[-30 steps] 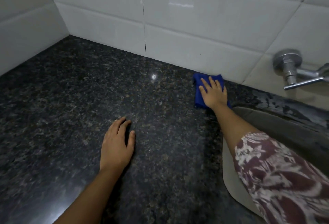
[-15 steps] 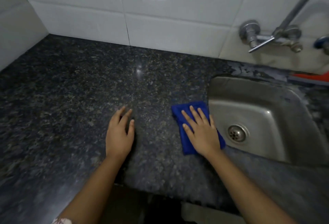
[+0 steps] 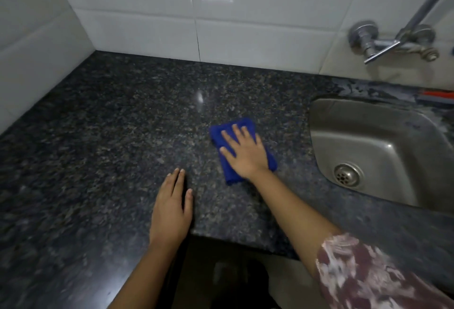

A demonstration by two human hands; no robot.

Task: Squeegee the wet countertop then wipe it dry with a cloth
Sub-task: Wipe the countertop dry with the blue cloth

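1. The blue cloth (image 3: 222,136), folded into a pad, lies on the dark granite countertop (image 3: 110,136), just left of the steel sink (image 3: 383,151) and well forward of the tiled wall (image 3: 258,38).
2. The right hand (image 3: 245,151) rests flat on top of the cloth, fingers spread and pressing down; it pins the cloth rather than gripping it.
3. The left hand (image 3: 170,210) lies palm-down and empty on the bare stone near the front edge, apparently as a brace.
4. No squeegee can be made out for certain; an orange and grey object (image 3: 437,96) behind the sink is too cut off to name.
5. Judged from this, the drying step is in hand.
6. The strip behind the sink looks blotchy, possibly wet. The next move calls for steady downward pressure and overlapping strokes, keeping the folded pad from bunching or slipping over the sink rim.
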